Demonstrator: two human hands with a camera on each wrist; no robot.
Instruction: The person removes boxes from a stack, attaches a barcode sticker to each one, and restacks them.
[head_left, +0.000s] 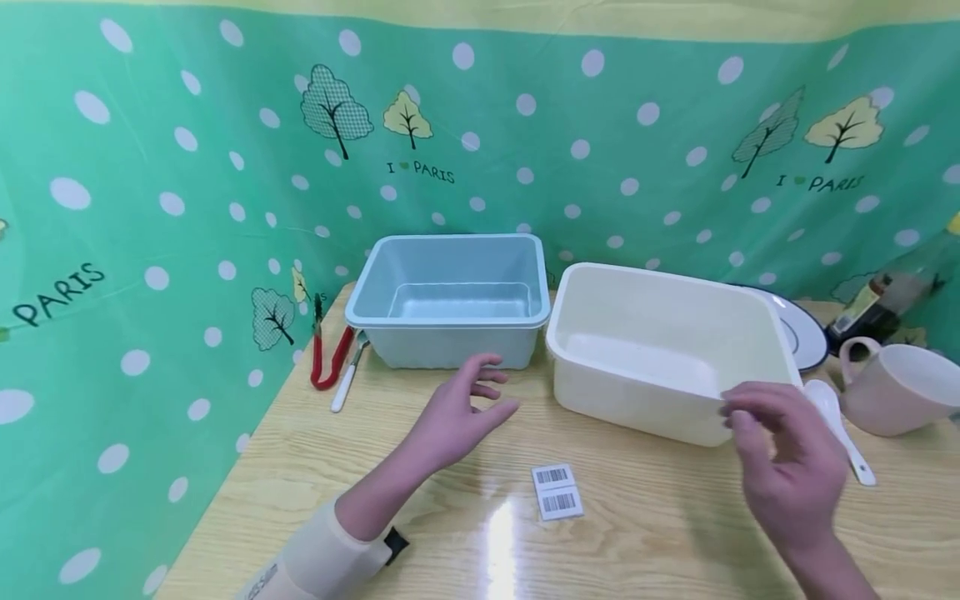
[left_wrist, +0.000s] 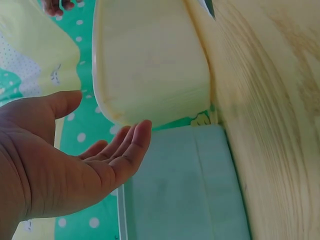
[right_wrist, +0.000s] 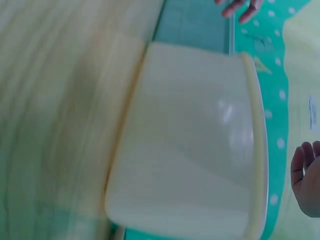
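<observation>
On the desk | left hand hovers by blue tub, fingers apart; right hand near white tub corner, fingers loose, holding nothing

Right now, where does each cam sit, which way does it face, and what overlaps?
Head: worn on the head, looks forward and down at the table, blue tub and white tub; shows the left hand and right hand, both open, holding nothing.
Left wrist: by the left hand, faces across the palm to the white tub and blue tub.
Right wrist: by the right hand, faces the white tub's side; only fingers show.
Shared: all three see the white tub.
</observation>
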